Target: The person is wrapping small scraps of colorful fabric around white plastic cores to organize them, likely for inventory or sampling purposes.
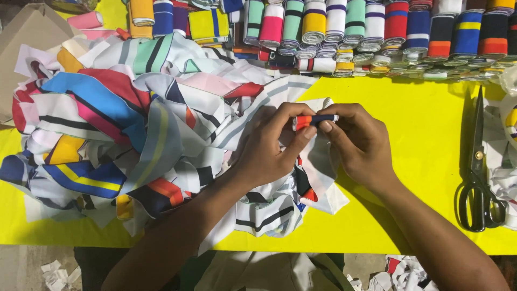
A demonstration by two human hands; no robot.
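Head view, looking down on our two hands over a yellow table [409, 161]. At centre frame we hold a small rolled fabric strip [315, 120], banded orange, dark blue and white, lying roughly level. Our left hand [269, 148] pinches its orange end between thumb and fingers; our right hand [358, 143] pinches the white end, fingertips pressed together on the roll. The roll thus spans the gap between both grips, raised above a loose piece of white striped cloth [280, 207]. To the left of the frame lies a large heap of striped fabric cuttings [118, 124]. Along the upper edge, rows of finished rolls [377, 37] stand side by side. Black scissors [476, 172] rest at the right edge, well apart from our hands, blades closed.
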